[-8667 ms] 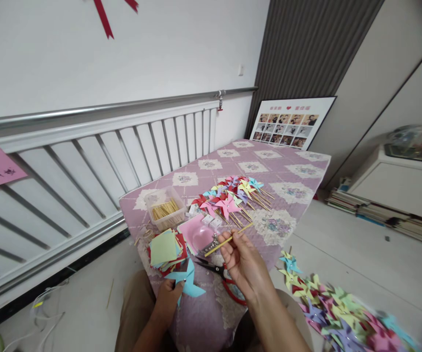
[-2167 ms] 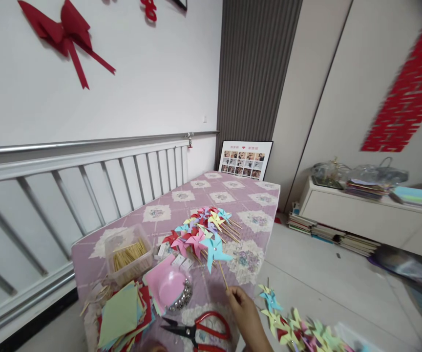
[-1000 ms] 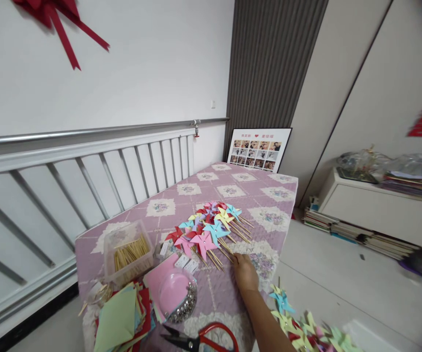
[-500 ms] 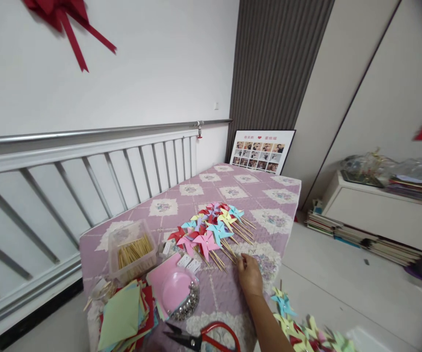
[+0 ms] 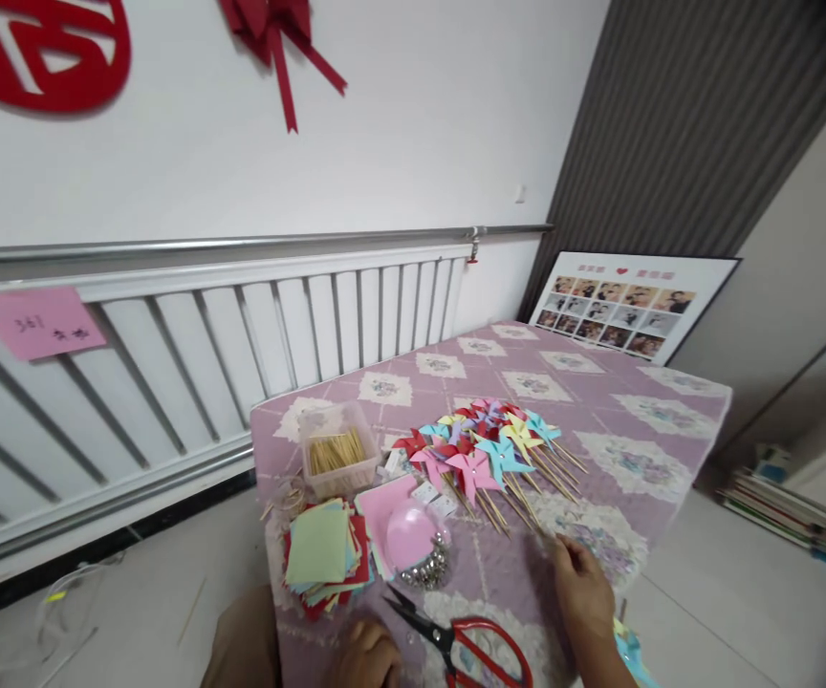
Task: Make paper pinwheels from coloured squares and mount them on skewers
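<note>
My right hand [image 5: 583, 591] lies on the purple quilted table cover [image 5: 620, 420], fingers loosely stretched toward the stick ends of a heap of coloured paper pinwheels [image 5: 485, 445], and holds nothing. My left hand [image 5: 365, 655] sits at the near table edge with its fingers curled under, between a stack of coloured paper squares [image 5: 321, 547] and red-handled scissors [image 5: 471, 646]. What it holds, if anything, is hidden.
A clear box of wooden sticks [image 5: 334, 457] stands behind the paper stack. A pink dish [image 5: 408, 531] sits beside small silver bells [image 5: 424, 573]. A framed photo collage [image 5: 628, 306] leans at the table's far end. White railing [image 5: 241, 325] runs along the left; books [image 5: 793, 516] lie on the floor.
My right hand laid the blue pinwheel on the heap, let go and drew back toward me. My view swung left and down, bringing my left hand into sight.
</note>
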